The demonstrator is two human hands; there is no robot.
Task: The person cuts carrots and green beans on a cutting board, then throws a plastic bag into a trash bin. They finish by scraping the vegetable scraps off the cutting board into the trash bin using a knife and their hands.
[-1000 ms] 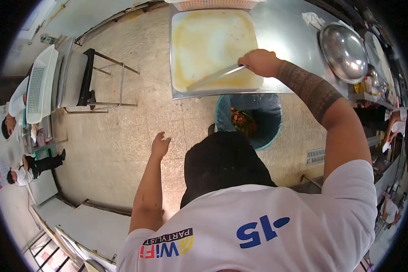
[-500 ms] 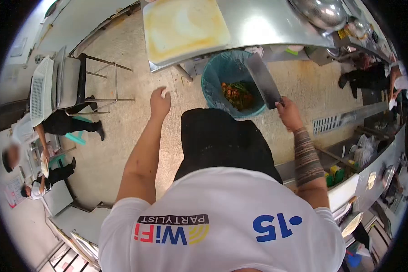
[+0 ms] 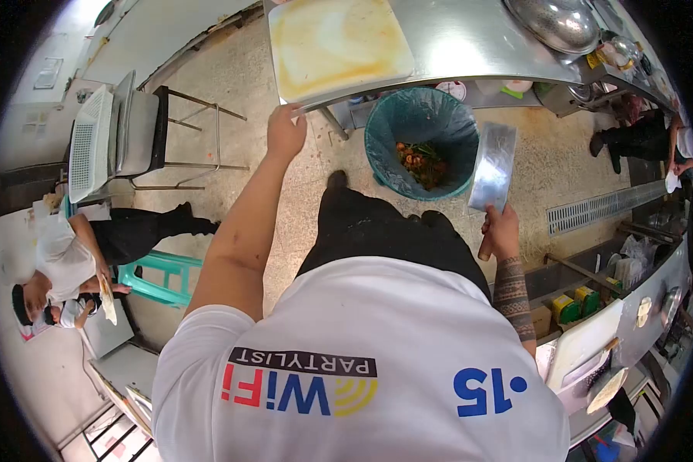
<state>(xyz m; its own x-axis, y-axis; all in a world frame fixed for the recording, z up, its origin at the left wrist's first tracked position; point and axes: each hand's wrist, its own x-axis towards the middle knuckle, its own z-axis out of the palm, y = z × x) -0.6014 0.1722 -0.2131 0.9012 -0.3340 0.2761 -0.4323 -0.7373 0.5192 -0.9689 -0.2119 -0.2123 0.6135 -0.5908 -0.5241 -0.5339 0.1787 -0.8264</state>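
In my right hand (image 3: 502, 229) is a cleaver (image 3: 493, 168), its broad shiny blade beside the right rim of a bin and its wooden handle end showing below my fingers. My left hand (image 3: 286, 132) is raised at the near left corner of a stained white cutting board (image 3: 339, 46), fingertips at the table edge; whether they touch it is hard to tell. It seems to hold nothing. Between my hands, the bin (image 3: 385, 127) with a teal liner has food scraps (image 3: 422, 165) at its bottom.
The board lies on a steel table (image 3: 454, 46) with a metal bowl (image 3: 554, 23). At left are a stool (image 3: 200, 165) with trays and a white basket (image 3: 91, 142), a person (image 3: 61, 246) and a green stool (image 3: 165, 276). Another person (image 3: 639, 138) stands at right near a floor drain (image 3: 600, 208).
My left hand has moved up to the board's corner. The cleaver has turned, its blade now pointing up and catching light. The person at left has come nearer, and the view has shifted.
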